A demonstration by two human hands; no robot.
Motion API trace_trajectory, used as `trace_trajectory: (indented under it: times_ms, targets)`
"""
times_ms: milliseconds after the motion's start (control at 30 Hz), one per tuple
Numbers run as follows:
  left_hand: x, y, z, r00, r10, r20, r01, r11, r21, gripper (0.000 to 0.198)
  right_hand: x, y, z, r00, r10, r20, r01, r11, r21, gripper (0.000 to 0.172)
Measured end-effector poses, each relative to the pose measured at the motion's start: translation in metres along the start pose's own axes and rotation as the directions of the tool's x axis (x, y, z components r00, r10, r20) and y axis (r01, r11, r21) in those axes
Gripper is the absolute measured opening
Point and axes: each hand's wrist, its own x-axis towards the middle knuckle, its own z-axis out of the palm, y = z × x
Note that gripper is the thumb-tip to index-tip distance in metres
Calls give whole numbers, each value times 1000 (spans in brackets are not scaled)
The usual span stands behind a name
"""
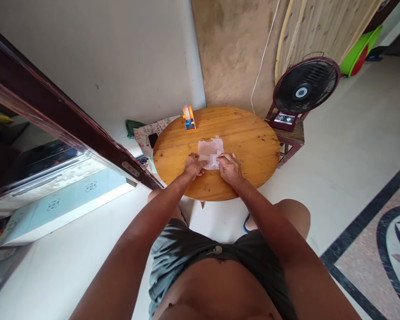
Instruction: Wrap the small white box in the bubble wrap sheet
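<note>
wrap (210, 148) lies on table (256, 144), near edge between the hands, tape dispenser (188, 118) beyond it. left hand (194, 166): thumb on wrap's near left corner, fingers curled, can't tell if pinching. right hand (230, 168): fingertips look closed on near right side. likely folding or smoothing; best to pin left, keep edges square, press lightly so bubbles don't pop.
</note>
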Motion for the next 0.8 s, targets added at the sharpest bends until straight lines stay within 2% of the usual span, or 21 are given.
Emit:
trace_trajectory:
  times_ms: [133, 233, 367, 500, 600, 700, 733, 767, 800]
  targets:
    - [1, 0, -7, 992, 12, 125, -17, 999, 41, 27, 0, 0, 1, 1000, -2, -6, 2, 1000, 10, 29]
    - [4, 0, -9, 985, -19, 170, 13, 999, 38, 24, -1, 1, 2, 1000, -8, -16, 9, 1000, 16, 29]
    - [11, -2, -1, 998, 10, 60, -17, 994, 109, 21, -1, 2, 2, 1000, -11, -17, 11, 1000, 9, 27]
    - [16, -7, 11, 988, 141, -69, -120, 961, 249, 23, -1, 1, 1, 1000, -10, 6, 10, 1000, -4, 27]
    - [16, -9, 17, 979, 169, -116, -135, 957, 255, 34, -1, 0, 0, 1000, -12, 4, 12, 1000, -14, 27]
    - [14, -8, 19, 982, 81, -168, -63, 993, 104, 72, 0, -1, -1, 1000, -16, 1, 16, 1000, -21, 28]
    - [12, -7, 19, 984, 45, -174, -37, 998, 45, 79, 0, -1, -1, 1000, -18, 2, 18, 1000, -21, 29]
    - [10, -6, 18, 987, 18, -163, -18, 1000, -1, 79, 0, -1, -1, 1000, -19, 4, 19, 1000, -22, 29]
    - [9, -5, 18, 991, 3, -137, -7, 1000, -27, 69, 0, -1, -1, 1000, -18, 5, 18, 1000, -23, 29]
